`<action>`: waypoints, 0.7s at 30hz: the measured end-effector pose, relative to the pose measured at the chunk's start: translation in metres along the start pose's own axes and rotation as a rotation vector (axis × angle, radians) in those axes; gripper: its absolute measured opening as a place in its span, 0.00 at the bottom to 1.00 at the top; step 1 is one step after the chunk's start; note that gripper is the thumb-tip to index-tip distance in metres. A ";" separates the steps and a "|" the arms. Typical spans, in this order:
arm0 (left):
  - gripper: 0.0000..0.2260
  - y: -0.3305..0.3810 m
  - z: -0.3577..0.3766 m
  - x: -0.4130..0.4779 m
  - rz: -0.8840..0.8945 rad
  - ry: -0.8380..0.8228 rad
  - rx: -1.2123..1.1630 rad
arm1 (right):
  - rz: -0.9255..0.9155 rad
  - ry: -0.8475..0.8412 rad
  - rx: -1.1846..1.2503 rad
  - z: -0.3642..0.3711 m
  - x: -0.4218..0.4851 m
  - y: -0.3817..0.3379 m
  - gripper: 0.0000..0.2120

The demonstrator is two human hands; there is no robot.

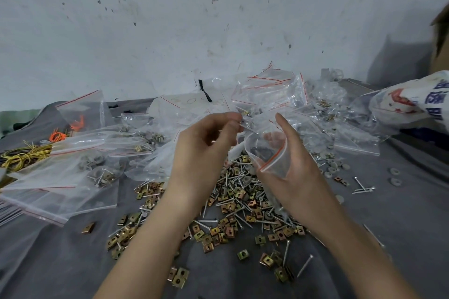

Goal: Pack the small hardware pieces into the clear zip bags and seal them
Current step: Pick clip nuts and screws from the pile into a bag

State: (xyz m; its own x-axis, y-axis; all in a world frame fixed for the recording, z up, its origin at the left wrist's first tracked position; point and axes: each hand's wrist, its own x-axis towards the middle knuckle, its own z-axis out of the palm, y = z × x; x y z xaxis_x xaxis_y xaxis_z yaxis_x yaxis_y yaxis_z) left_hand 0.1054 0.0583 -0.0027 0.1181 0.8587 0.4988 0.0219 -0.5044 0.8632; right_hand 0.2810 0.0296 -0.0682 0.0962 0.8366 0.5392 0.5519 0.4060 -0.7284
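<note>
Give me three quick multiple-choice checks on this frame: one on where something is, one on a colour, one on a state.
1. The loose pile of clips and nails on the grey cloth lies:
A. far left by the cords
B. in the middle, under the two hands
C. against the wall

2. The stripe on the zip bag in the right hand is:
A. blue
B. green
C. red

3. That bag is:
A. open at the mouth
B. sealed
C. lying flat on the cloth

Answers:
1 B, the heap spreads between the forearms.
2 C, a red line runs along its rim.
3 A, its mouth gapes while the left hand pinches small pieces just beside it.
</note>
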 end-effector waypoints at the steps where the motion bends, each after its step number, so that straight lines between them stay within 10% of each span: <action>1: 0.06 0.003 0.005 -0.001 0.046 -0.038 0.072 | -0.001 0.004 0.005 0.001 0.000 0.000 0.44; 10: 0.06 0.006 -0.010 0.007 0.052 -0.057 0.261 | -0.015 0.033 0.021 0.000 0.001 0.002 0.42; 21: 0.08 -0.056 -0.077 -0.041 0.002 -0.601 0.932 | 0.017 0.004 -0.005 -0.004 0.000 -0.004 0.42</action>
State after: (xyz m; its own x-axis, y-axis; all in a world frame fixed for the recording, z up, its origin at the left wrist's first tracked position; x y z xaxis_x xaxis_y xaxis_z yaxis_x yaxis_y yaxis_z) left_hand 0.0230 0.0582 -0.0660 0.5761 0.8009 0.1632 0.7293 -0.5939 0.3396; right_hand 0.2817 0.0262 -0.0634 0.1087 0.8419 0.5286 0.5542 0.3902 -0.7353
